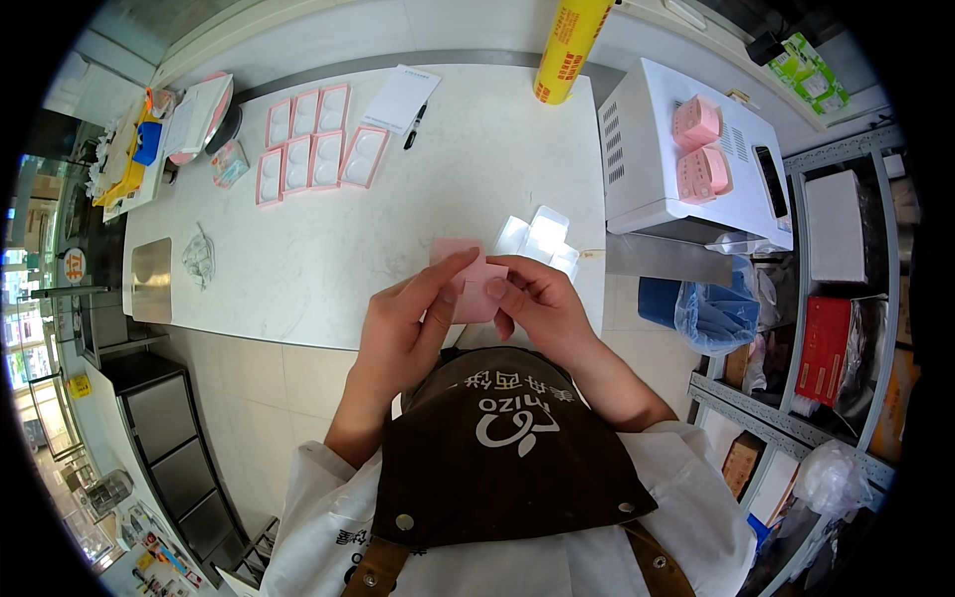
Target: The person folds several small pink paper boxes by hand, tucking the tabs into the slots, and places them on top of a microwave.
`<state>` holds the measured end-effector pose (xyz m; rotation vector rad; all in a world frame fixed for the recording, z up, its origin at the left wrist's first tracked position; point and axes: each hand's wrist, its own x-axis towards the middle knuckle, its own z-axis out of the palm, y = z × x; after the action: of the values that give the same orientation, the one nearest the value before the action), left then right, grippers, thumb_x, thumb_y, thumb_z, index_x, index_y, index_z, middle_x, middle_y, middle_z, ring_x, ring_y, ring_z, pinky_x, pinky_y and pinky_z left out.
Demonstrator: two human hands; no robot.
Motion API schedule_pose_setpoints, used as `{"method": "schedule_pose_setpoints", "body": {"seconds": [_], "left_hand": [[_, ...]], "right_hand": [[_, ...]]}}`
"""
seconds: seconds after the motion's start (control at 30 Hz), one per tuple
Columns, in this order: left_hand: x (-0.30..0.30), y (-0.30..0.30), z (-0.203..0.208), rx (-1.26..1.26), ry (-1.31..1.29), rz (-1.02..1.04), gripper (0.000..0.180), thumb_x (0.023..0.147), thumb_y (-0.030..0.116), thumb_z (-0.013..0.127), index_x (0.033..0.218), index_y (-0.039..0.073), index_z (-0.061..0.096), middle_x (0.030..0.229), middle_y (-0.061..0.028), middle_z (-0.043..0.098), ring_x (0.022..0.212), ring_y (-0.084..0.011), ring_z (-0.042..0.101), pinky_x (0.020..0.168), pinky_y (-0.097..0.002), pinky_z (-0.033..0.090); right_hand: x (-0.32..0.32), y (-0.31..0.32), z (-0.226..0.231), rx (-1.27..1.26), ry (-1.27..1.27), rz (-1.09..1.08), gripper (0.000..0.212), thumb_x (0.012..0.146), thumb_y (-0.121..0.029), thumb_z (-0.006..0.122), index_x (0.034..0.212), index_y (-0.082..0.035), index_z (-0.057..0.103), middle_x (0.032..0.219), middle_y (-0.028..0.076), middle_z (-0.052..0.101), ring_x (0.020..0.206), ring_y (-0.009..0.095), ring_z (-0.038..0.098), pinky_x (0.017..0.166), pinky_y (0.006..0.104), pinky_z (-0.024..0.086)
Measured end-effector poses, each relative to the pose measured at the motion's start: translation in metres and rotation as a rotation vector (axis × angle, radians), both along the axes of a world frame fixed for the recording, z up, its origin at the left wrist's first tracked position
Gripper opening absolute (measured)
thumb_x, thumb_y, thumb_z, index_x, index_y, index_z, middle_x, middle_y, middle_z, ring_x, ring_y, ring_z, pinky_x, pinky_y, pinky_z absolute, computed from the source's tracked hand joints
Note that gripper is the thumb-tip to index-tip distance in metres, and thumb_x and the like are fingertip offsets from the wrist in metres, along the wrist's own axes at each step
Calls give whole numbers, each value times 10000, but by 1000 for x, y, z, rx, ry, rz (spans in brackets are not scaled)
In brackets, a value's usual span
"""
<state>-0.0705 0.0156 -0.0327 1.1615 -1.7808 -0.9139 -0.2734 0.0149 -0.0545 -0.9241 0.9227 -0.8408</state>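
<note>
From here I have both forearms (366, 403) angled inward, left hand (406, 316) and right hand (545, 300) each pinching the pink paperboard piece (472, 304) between thumb and fingers, by the surface's (318, 259) near edge.

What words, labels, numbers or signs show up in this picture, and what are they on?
I won't copy the wording, but this is where it stands:
Brown apron: large white lettering with a leafy emblem.
Yellow roll: red lettering.
Round orange sign: one white character.
White garment: dark lettering, partly covered.
Red box: pale print, too small to read.
White sheet: print too small to read.
</note>
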Motion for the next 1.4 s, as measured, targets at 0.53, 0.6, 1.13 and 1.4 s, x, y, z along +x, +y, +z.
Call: {"method": "schedule_pose_setpoints", "body": {"seconds": [0.53,0.6,1.13,1.4], "left_hand": [[-2,-3,0,-59,-68,-30,479,935,-44,535,1398,70,587,866,-169,698,760,-346,697,709,-379,551],[0,-3,-1,-58,-64,-21,510,936,-48,525,1432,67,558,854,-175,691,757,-347,698,714,-379,552],[-9,2,0,272,92,80,382,1078,228,537,1374,-11,570,956,-138,719,867,-216,692,791,-330,542],[-7,0,4,317,95,20,341,1058,193,566,1342,9,606,883,-119,700,761,-185,674,726,-316,539]], "right_hand": [[7,3,1,7,65,-117,298,1045,-145,574,1275,39,620,934,76,693,696,113,640,650,256,539],[8,4,3,-75,67,-122,295,1052,-123,574,1296,38,613,921,74,689,717,130,670,663,263,557],[14,2,9,-131,165,60,260,1024,-155,608,1221,7,657,1050,119,728,830,170,730,743,284,572],[-1,-3,1,-101,79,203,244,1041,-118,595,1230,22,661,1080,84,715,875,133,688,768,280,584]]}}
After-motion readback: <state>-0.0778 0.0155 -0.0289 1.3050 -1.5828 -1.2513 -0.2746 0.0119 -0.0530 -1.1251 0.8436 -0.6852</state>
